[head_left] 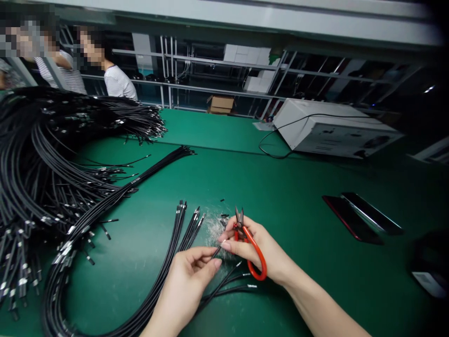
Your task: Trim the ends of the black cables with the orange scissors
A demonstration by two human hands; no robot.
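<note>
Pinching a black cable (216, 252), red-handled snips (253, 240) in right hand (271, 252)

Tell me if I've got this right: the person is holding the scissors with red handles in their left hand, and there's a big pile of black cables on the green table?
Almost! The red-handled scissors are in the right hand, not the left hand; the head view shows it. The big pile of black cables is on the green table.

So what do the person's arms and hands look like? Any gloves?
The left hand and right hand wear no gloves, and no rings show on the fingers. The forearms have no sleeve, watch or bracelet in view.
</note>
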